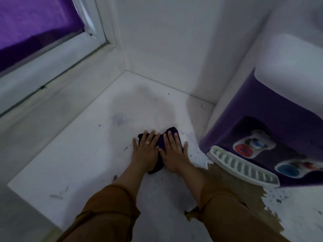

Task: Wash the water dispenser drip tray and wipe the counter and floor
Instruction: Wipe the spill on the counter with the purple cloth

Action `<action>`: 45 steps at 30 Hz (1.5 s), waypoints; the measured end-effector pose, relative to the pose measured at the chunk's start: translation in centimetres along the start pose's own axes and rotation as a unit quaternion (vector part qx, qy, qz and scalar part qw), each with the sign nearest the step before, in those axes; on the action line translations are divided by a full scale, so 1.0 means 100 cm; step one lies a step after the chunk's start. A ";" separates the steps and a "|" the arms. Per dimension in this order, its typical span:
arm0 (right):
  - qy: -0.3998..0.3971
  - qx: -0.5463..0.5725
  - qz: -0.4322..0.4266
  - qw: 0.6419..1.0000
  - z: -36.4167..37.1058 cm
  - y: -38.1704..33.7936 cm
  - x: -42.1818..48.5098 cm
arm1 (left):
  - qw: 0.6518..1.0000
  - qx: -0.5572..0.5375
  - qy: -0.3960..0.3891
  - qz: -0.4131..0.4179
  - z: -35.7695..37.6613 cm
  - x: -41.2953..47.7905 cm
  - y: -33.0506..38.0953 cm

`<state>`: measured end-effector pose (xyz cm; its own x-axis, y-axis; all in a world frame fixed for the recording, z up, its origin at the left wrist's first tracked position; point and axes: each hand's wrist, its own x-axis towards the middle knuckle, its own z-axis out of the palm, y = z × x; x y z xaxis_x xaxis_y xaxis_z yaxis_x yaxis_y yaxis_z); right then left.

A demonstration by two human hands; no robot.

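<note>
Reaching forward with both arms (pixel 130 175), pressing down flat with left hand (pixel 146 151) and right hand (pixel 173 151) side by side, fingers (pixel 152 135) straight.

Both hands, left hand (pixel 146 151) beside right hand (pixel 173 151), lie flat on the cloth (pixel 168 135) on the counter (pixel 78 154), left of the dispenser (pixel 279 123) and its drip tray (pixel 243 168).

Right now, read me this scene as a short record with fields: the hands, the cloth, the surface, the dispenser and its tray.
left hand: flat, fingers straight, pressing the cloth; ring on one finger
right hand: flat, pressing the same cloth, beside the left hand
cloth: dark purple, bunched under both hands
surface: white, smudged and speckled, in a wall corner
chipped patch: brown, right of the hands, in front of the tray
water dispenser: purple and white, right of the hands
drip tray: white, slotted, at the dispenser's foot
</note>
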<state>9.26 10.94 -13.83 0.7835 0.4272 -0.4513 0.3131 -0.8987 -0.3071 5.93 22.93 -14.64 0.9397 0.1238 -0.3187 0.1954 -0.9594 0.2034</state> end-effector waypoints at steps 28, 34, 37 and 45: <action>0.023 -0.035 -0.043 0.998 0.022 0.011 -0.043 | 0.995 -0.067 -0.007 -0.078 0.017 -0.055 0.022; 0.010 -0.043 -0.088 0.995 0.056 0.022 -0.120 | 0.993 -0.059 -0.001 -0.103 0.055 -0.140 0.045; 0.000 -0.040 -0.110 0.993 0.075 0.029 -0.159 | 0.992 -0.064 0.043 -0.101 0.081 -0.182 0.051; -0.044 -0.044 -0.153 0.986 0.101 0.032 -0.229 | 0.976 -0.036 0.180 -0.115 0.132 -0.257 0.056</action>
<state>-13.15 -0.68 -12.95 0.5972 0.6831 -0.4204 0.5761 -0.7300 -0.3677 -20.82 11.02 -17.49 0.9041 0.4269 -0.0195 0.4193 -0.8771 0.2344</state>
